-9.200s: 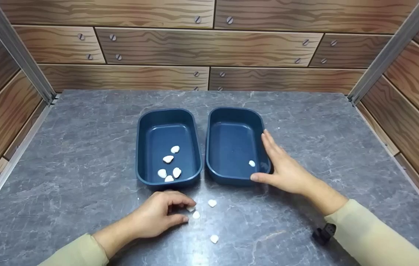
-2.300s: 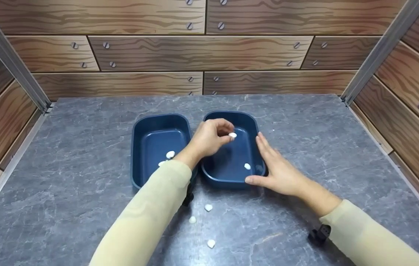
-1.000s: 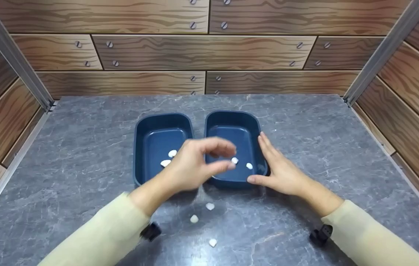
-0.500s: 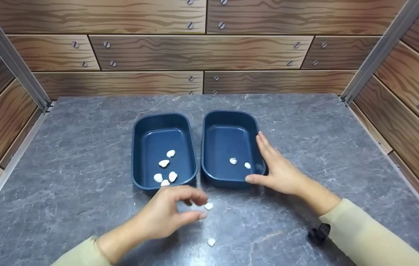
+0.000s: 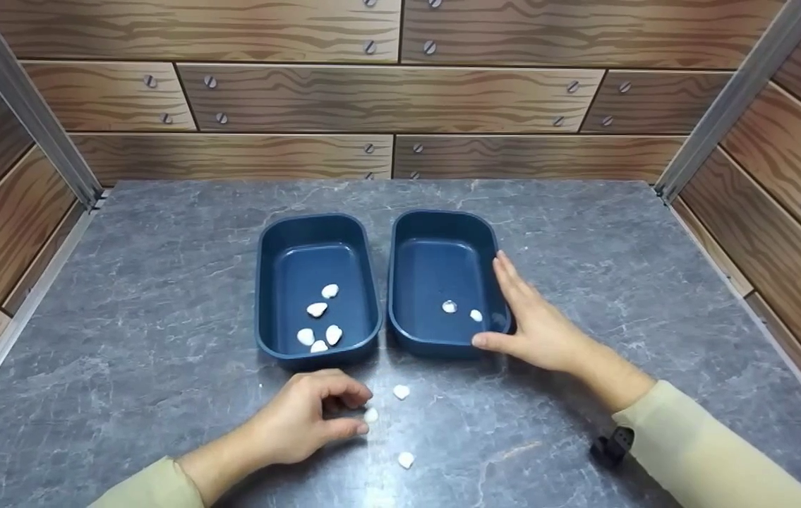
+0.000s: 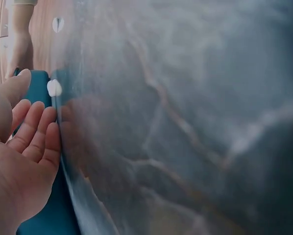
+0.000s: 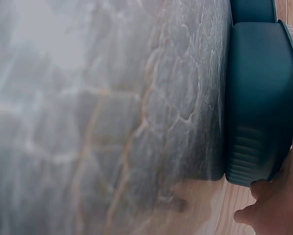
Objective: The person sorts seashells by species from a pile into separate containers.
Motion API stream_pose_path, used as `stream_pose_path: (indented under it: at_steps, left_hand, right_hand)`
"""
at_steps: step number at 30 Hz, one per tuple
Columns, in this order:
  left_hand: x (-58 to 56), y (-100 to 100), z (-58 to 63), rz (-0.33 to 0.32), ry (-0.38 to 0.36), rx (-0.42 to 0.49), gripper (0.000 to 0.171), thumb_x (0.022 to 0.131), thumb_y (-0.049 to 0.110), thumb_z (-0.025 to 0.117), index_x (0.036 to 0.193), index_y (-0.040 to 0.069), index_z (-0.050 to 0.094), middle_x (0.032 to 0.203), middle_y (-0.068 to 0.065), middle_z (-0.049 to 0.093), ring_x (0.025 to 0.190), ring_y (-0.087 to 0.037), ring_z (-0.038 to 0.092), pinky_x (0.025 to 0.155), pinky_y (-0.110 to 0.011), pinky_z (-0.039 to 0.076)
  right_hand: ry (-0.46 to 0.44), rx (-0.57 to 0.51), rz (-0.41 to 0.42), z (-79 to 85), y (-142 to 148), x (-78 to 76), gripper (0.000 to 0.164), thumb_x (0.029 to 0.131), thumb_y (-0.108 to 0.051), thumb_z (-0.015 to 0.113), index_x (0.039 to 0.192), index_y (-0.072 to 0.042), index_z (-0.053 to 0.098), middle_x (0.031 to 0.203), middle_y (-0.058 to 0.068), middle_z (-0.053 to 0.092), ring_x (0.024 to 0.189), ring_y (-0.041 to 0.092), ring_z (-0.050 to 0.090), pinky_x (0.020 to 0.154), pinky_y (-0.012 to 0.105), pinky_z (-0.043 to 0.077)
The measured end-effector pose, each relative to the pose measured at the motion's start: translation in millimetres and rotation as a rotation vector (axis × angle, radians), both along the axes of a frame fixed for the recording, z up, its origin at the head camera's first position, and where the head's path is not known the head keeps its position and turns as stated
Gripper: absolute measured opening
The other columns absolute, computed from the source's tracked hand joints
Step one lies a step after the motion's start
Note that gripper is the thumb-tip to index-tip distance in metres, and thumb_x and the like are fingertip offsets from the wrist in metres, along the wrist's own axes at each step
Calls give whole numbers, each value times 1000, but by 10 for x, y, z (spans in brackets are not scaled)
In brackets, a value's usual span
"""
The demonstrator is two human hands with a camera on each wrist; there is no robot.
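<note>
Just in front of the two blue bins, my left hand is low over the table, thumb and fingers apart around a small white piece that looks like a seashell. In the left wrist view the fingers are loosely bent with a gap to the thumb, and a white shell lies beyond them. My right hand rests straight-fingered against the right side of the right bin, thumb at its front rim. That bin holds two shells, one of them this whitish shell.
The left bin holds several white shells, including one upper shell. Two more lie on the grey marbled table: a nearer shell and a farther shell. Wood-patterned panels enclose the back and sides.
My left hand put a shell into the right bin, let go, then moved back left and down to a shell on the table. The right hand has stayed at the right bin.
</note>
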State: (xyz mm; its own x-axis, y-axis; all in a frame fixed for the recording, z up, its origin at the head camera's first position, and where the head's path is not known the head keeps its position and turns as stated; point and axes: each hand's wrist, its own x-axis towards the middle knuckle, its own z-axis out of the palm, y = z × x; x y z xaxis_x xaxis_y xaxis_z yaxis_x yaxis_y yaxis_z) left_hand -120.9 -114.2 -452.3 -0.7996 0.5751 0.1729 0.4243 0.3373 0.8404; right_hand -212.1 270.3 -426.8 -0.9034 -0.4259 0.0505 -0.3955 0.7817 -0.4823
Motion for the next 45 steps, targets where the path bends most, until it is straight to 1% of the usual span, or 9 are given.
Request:
stream_pose_path:
  at_steps: [5,12,17,23,28,32,35,40,45]
  left_hand:
    - [-27,22,-51,-5,44,-28,23,90,21,88,110,13,80,100,3,70,93,-14,66,80,-28,57]
    - [-4,43,-121,34,85,-81,30,88,22,90,115,13,81,104,8,65,94,-9,62,84,-28,55]
    - [-1,54,-138,49,120,-107,29,88,22,89,115,13,83,105,11,63,96,-7,59,85,-28,54]
    - [-1,65,-149,56,128,-102,27,86,19,90,112,13,85,104,10,63,96,-6,60,86,-29,55]
    - [-2,75,-155,59,140,-89,23,85,17,91,108,14,86,103,10,63,96,-6,60,86,-28,55]
    - [-3,82,-152,57,139,-82,19,86,16,90,104,15,87,102,10,63,96,-5,61,86,-28,55]
    - [0,82,-145,56,133,-84,16,86,17,90,102,17,87,102,11,63,94,-5,60,84,-27,55]
    - [3,83,-139,52,118,-78,14,86,17,90,98,21,84,102,12,63,93,-6,60,83,-28,54]
    - [3,78,-128,28,89,-56,13,89,16,88,97,23,81,103,12,64,92,-8,62,82,-28,55]
  right_hand:
    - [-1,1,2,-12,9,4,122,91,-57,79,171,-9,0,178,10,-6,160,44,12,124,69,13]
    - [5,4,14,-17,8,-2,124,90,-65,76,171,-9,-1,178,11,-6,160,42,11,126,67,11]
    - [7,-3,13,-11,8,-3,123,91,-60,78,171,-10,0,178,8,-7,160,42,11,125,68,13]
    - [13,-6,16,-10,11,2,123,91,-61,78,171,-8,1,178,10,-5,161,39,10,126,67,13]
    - [7,-10,10,-17,9,2,124,90,-63,77,171,-10,0,178,11,-5,160,42,11,124,69,14]
    - [-1,-10,3,-19,9,3,123,90,-63,77,172,-12,0,178,7,-7,160,45,10,123,70,16]
    - [-5,-10,1,-18,7,2,123,91,-61,78,172,-12,-1,178,5,-8,160,44,11,124,70,15]
    - [-4,-10,2,-18,10,-2,123,90,-63,77,172,-12,-1,178,5,-8,160,42,11,125,69,13]
    - [4,-11,6,-14,10,-6,124,90,-63,77,171,-11,-1,178,9,-6,160,42,12,125,68,13]
